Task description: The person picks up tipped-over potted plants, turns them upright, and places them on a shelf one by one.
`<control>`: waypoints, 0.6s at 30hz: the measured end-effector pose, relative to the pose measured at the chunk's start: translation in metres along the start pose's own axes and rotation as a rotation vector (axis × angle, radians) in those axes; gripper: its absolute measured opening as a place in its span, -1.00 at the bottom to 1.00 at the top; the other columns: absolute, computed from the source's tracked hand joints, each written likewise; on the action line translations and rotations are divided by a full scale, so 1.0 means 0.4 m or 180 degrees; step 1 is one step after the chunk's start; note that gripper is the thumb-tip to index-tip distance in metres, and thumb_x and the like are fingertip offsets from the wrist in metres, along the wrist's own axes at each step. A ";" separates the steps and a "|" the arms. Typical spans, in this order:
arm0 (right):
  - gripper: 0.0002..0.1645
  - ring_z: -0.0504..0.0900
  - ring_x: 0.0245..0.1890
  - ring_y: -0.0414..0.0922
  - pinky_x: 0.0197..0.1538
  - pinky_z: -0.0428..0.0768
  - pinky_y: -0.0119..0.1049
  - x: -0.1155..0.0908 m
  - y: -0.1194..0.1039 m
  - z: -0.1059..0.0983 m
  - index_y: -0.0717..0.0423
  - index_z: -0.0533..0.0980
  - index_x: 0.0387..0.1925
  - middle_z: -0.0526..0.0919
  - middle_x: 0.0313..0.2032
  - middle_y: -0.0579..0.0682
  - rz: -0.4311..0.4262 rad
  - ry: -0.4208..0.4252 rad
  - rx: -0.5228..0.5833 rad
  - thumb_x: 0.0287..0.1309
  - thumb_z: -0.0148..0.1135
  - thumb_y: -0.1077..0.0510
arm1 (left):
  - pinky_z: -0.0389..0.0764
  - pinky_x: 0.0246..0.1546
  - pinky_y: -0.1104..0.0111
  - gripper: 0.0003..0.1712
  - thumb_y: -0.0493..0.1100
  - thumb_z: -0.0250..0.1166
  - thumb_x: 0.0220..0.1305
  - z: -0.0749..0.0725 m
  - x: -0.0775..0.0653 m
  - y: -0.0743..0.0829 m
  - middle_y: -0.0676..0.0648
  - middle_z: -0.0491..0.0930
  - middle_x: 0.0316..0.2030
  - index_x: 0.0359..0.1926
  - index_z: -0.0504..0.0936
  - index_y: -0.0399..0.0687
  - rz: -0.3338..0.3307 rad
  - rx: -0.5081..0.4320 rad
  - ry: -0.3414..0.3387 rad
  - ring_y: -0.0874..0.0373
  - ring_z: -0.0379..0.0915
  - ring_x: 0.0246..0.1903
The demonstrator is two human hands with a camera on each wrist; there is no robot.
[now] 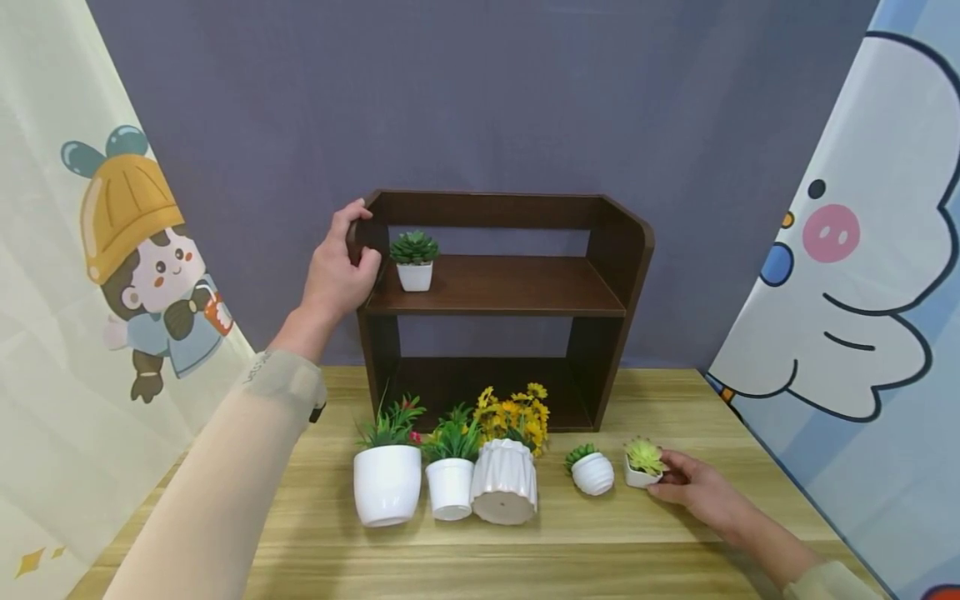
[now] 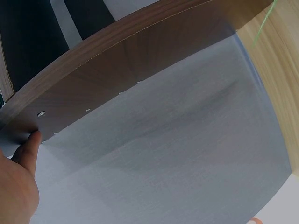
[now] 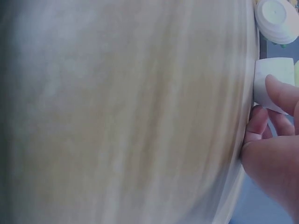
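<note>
While left hand [image 1: 335, 268] grips shelf [image 1: 510, 283], right hand [image 1: 707, 493] pinches lime succulent [image 1: 642, 457]

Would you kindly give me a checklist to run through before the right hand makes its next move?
1. Right hand pinching the light-green succulent by its white pot: ok.
2. Grip firm enough to lift: cannot tell; pressure doesn't show.
3. Left hand on the brown two-tier shelf: ok, at its left side panel.
4. Dark-green succulent upright: ok, near the upper tier's left end.
5. Fluted white pot upright: not ok, tipped with its base showing.
6. Round white pot upright: not ok, tipped too.
</note>
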State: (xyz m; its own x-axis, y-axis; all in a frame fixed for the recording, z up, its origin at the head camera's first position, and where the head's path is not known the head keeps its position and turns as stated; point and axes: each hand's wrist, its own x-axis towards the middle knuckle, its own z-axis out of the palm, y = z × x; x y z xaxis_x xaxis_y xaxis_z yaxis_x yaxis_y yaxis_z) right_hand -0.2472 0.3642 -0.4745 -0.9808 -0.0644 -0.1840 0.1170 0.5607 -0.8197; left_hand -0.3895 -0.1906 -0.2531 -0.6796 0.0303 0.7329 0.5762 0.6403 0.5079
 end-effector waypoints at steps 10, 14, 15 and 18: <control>0.06 0.57 0.34 0.17 0.17 0.66 -0.24 0.003 0.001 -0.008 0.50 0.16 0.61 0.45 0.46 0.45 0.0024 -0.0074 -0.0079 0.42 0.47 -0.01 | 0.51 0.01 -0.11 -0.36 -0.20 0.07 0.52 0.007 0.009 -0.002 0.01 0.29 0.69 0.57 0.34 0.13 0.0063 0.0008 0.0001 -0.30 0.54 0.02; 0.08 0.47 0.46 0.30 0.30 0.64 -0.10 0.007 0.004 -0.010 0.50 0.15 0.61 0.35 0.53 0.50 0.0010 -0.0099 -0.0102 0.43 0.46 -0.05 | 0.51 0.02 -0.12 -0.36 -0.19 0.07 0.51 0.007 0.008 -0.004 0.03 0.30 0.69 0.56 0.35 0.14 0.0058 0.0013 0.0030 -0.30 0.54 0.04; 0.08 0.48 0.46 0.30 0.29 0.65 -0.12 0.008 0.004 -0.010 0.49 0.15 0.61 0.36 0.53 0.49 0.0008 -0.0104 -0.0076 0.43 0.46 -0.05 | 0.51 0.02 -0.13 -0.36 -0.19 0.07 0.51 0.006 0.007 -0.004 0.03 0.31 0.68 0.56 0.35 0.14 0.0049 0.0012 0.0037 -0.30 0.54 0.04; 0.05 0.51 0.43 0.25 0.18 0.66 -0.29 0.011 0.004 -0.009 0.50 0.15 0.60 0.39 0.50 0.47 -0.0018 -0.0126 0.0010 0.42 0.46 -0.01 | 0.53 0.02 -0.13 -0.36 -0.19 0.07 0.51 0.004 0.007 -0.008 0.00 0.34 0.66 0.56 0.35 0.17 0.0031 0.0020 0.0056 -0.30 0.55 0.03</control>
State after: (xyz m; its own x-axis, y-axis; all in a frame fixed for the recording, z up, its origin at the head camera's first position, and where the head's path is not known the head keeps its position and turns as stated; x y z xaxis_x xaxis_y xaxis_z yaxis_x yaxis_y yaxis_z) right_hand -0.2519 0.3677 -0.4746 -0.9745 -0.1003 -0.2007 0.1120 0.5576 -0.8225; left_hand -0.3937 -0.1913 -0.2533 -0.6658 0.0231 0.7458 0.5800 0.6448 0.4979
